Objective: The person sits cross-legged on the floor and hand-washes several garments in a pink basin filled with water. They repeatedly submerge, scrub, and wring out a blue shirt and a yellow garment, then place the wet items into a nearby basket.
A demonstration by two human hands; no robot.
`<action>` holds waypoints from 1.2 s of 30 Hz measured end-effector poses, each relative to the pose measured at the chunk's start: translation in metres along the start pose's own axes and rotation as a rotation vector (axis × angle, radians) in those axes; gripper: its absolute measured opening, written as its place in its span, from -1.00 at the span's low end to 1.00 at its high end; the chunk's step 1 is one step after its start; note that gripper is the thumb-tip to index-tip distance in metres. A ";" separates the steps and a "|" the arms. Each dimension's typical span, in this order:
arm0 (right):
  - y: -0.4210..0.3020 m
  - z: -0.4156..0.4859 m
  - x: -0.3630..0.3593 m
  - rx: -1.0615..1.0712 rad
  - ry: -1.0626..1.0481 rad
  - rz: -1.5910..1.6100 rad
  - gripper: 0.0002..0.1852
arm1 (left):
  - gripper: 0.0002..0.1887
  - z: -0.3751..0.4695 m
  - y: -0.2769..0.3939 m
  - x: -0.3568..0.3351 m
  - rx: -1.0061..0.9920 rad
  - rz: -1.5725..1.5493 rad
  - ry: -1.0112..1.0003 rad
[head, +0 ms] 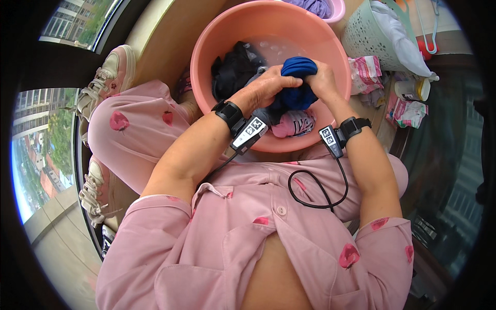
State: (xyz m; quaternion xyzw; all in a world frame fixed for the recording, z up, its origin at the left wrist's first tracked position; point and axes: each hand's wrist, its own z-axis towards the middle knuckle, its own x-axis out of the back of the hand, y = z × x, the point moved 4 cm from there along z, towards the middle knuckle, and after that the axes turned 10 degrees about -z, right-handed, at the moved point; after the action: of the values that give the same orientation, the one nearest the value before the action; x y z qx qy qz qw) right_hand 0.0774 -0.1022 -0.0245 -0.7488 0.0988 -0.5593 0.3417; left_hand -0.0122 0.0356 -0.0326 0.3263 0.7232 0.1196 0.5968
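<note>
Over a large orange plastic basin (217,29), both my hands grip a bunched blue cloth (298,66). My left hand (271,86) holds its left side, the thumb across the front. The cloth's right side is in my right hand (321,79), whose fingers are partly hidden. The lower part of the blue cloth hangs onto grey fabric. Wet black clothing (232,71) lies at the basin's left, beside cloudy water with bubbles (275,48). Near the basin's front wall is a pink item with black and white stripes (292,123). Each wrist wears a black strap with a cabled device.
A pale green basket (360,40) with white cloth stands at the right. Pink-and-white packets (364,73) and a yellow-and-white container (412,90) lie below it. A pink tub (337,9) with purple cloth is behind the basin. Sneakers (116,69) stand at the left by the window.
</note>
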 end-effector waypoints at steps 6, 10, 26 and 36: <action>-0.038 -0.025 -0.014 -0.085 -0.291 0.693 -0.62 | -0.65 0.000 0.013 0.040 -0.161 1.147 0.389; -0.043 -0.029 -0.013 0.034 -0.342 0.743 -0.59 | -0.72 0.004 0.017 0.043 -0.131 0.727 0.473; -0.039 -0.035 0.001 -0.050 -0.476 0.950 -0.51 | -0.49 0.013 0.028 0.034 -0.118 0.999 0.161; -0.021 -0.026 0.011 -0.172 -0.279 1.065 -0.60 | -0.51 -0.003 0.060 -0.001 -0.669 1.517 0.360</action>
State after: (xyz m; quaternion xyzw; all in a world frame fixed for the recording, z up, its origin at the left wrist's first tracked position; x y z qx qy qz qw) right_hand 0.0526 -0.1025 0.0006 -0.6875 0.4629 -0.1948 0.5245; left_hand 0.0043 0.0807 0.0029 0.5054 0.3191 0.7451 0.2958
